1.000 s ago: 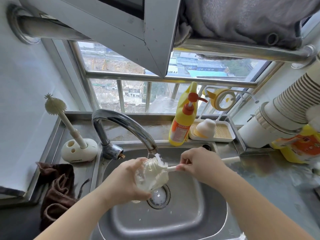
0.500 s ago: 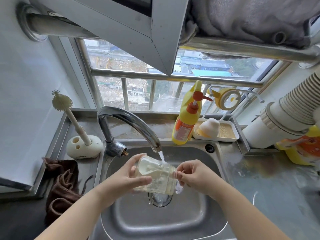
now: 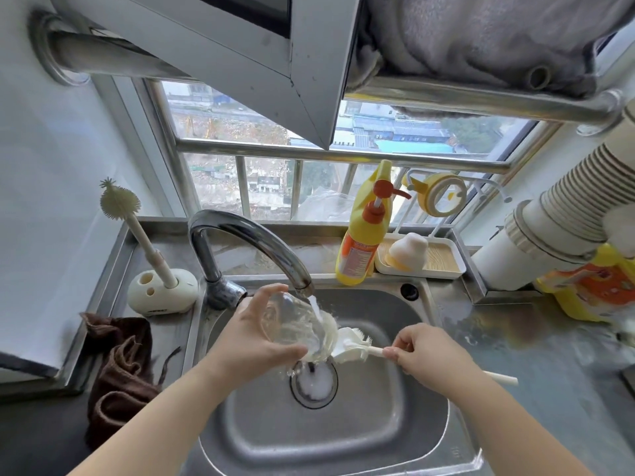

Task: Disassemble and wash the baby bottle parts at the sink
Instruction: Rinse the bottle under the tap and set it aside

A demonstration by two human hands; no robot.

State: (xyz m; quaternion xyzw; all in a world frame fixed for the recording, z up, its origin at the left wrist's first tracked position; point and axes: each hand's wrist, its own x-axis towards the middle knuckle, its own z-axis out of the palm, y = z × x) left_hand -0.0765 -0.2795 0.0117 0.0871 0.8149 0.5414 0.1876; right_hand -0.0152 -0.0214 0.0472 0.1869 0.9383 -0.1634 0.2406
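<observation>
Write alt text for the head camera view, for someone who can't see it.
Over a steel sink, the left hand holds a clear baby bottle under the running faucet while the right hand grips a white bottle brush at the bottle's mouth. A yellow soap bottle and a second brush in a stand sit on the ledge behind.

**Bottle under the tap, brush at its mouth**

The left hand [image 3: 254, 341] grips the clear baby bottle [image 3: 292, 324] over the sink [image 3: 378, 431], tilted, its mouth facing right under water running from the faucet [image 3: 254, 242]. The right hand [image 3: 426, 355] pinches the handle of a white bottle brush [image 3: 350, 345] — its head sits at the bottle's mouth. Foam lies in the drain [image 3: 314, 383]. Behind, on the worktop [image 3: 549, 355], stand a yellow pump bottle [image 3: 364, 235] and a tray [image 3: 446, 266] — a brown cloth [image 3: 120, 365] lies left.
</observation>
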